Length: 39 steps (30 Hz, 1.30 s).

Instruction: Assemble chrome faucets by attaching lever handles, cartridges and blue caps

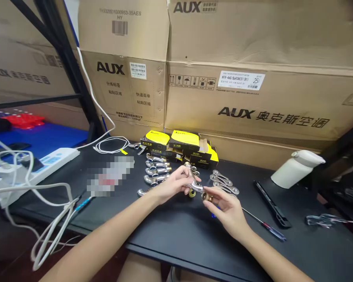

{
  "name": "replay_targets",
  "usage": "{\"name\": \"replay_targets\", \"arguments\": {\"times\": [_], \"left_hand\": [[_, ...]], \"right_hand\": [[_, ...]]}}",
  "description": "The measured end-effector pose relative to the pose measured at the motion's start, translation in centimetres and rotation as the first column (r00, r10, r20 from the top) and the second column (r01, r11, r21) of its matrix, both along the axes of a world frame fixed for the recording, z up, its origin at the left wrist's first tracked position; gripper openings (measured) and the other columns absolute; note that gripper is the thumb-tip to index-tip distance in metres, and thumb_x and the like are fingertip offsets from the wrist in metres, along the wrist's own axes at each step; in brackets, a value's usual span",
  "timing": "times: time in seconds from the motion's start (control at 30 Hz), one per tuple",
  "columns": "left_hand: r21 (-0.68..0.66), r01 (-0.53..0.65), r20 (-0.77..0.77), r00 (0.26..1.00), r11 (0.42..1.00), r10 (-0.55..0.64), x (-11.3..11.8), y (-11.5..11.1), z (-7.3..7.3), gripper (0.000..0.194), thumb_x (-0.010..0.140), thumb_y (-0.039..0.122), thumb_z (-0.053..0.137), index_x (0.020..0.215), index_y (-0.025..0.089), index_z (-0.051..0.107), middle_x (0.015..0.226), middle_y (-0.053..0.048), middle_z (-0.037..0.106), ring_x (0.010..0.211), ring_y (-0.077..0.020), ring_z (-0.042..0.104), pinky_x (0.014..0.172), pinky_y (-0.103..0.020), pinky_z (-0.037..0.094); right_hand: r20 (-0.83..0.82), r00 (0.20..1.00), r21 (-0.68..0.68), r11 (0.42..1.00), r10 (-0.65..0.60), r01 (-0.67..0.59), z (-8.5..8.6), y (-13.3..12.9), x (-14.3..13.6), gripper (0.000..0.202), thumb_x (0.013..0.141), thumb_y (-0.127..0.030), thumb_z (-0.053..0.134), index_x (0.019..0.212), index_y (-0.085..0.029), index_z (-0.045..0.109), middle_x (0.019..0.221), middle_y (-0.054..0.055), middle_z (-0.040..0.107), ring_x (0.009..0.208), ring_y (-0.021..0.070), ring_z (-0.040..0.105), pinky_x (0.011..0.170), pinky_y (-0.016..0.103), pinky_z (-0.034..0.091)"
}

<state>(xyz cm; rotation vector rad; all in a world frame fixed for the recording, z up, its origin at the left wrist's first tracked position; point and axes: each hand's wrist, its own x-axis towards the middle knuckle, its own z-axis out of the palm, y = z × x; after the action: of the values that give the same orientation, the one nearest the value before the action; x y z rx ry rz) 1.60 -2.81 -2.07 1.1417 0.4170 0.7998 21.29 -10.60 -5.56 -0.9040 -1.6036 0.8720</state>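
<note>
Over the middle of the table my left hand (178,182) is closed around a curved chrome pipe fitting (197,187), its bent end pointing right. My right hand (228,213) pinches a small brass threaded fitting (207,197) between thumb and fingers, close to that bent end; whether the two parts touch I cannot tell. Left of my hands, several similar chrome pipe fittings (157,171) lie in a row. Under the held fitting sits a small yellowish ring (191,193). A blue item (214,213) is partly hidden behind my right hand.
Black-and-yellow boxes (184,138) are stacked behind, against large cartons (250,98). To the right lie flat metal plates with holes (220,178), a screwdriver (272,230), a long black tool (272,203) and a white bottle (295,169). A power strip (55,159) with tangled cables is left.
</note>
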Motion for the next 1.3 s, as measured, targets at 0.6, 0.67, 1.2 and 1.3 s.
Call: {"name": "replay_targets", "arguments": {"times": [0.6, 0.67, 1.2, 1.3], "left_hand": [[0.177, 0.132, -0.163, 0.981, 0.975, -0.104, -0.6, -0.4, 0.1, 0.025, 0.082, 0.03, 0.068, 0.091, 0.018, 0.047, 0.118, -0.014, 0.065, 0.094, -0.0193, 0.066, 0.085, -0.036, 0.049], [0.187, 0.137, -0.171, 0.98, 0.973, -0.105, -0.7, -0.4, 0.0, 0.029, 0.081, 0.029, 0.07, 0.096, 0.019, 0.048, 0.118, -0.014, 0.066, 0.098, -0.0205, 0.065, 0.089, -0.037, 0.047], [-0.075, 0.164, -0.2, 0.964, 0.984, -0.176, 0.0, -0.9, 0.2, 0.029, 0.077, 0.034, 0.072, 0.097, 0.014, 0.064, 0.088, -0.01, 0.073, 0.075, -0.0172, 0.069, 0.061, -0.025, 0.055], [-0.062, 0.137, -0.193, 0.97, 0.989, -0.147, 0.1, -1.0, 0.2, 0.03, 0.077, 0.035, 0.072, 0.099, 0.015, 0.064, 0.093, -0.009, 0.072, 0.077, -0.0164, 0.069, 0.063, -0.024, 0.055]], "right_hand": [[0.223, 0.97, 0.209, 0.977, -0.091, 0.044, 0.6, -0.2, 1.1, 0.031, 0.083, -0.013, 0.066, 0.109, -0.029, 0.069, 0.105, 0.005, 0.069, 0.098, 0.0205, 0.065, 0.085, 0.034, 0.055], [0.291, 0.951, 0.305, 0.952, -0.105, 0.011, 0.8, 0.0, 1.4, 0.035, 0.082, -0.011, 0.066, 0.111, -0.029, 0.068, 0.106, 0.005, 0.069, 0.096, 0.0201, 0.066, 0.085, 0.035, 0.054], [0.323, 0.944, 0.353, 0.934, -0.075, -0.047, 2.1, -0.3, 1.7, 0.038, 0.083, -0.011, 0.065, 0.115, -0.031, 0.067, 0.109, 0.004, 0.07, 0.097, 0.0217, 0.067, 0.084, 0.037, 0.056], [0.285, 0.955, 0.289, 0.957, -0.084, -0.002, 2.1, -0.2, 1.6, 0.03, 0.082, -0.015, 0.067, 0.109, -0.03, 0.07, 0.106, 0.005, 0.071, 0.096, 0.0224, 0.067, 0.083, 0.038, 0.057]]}}
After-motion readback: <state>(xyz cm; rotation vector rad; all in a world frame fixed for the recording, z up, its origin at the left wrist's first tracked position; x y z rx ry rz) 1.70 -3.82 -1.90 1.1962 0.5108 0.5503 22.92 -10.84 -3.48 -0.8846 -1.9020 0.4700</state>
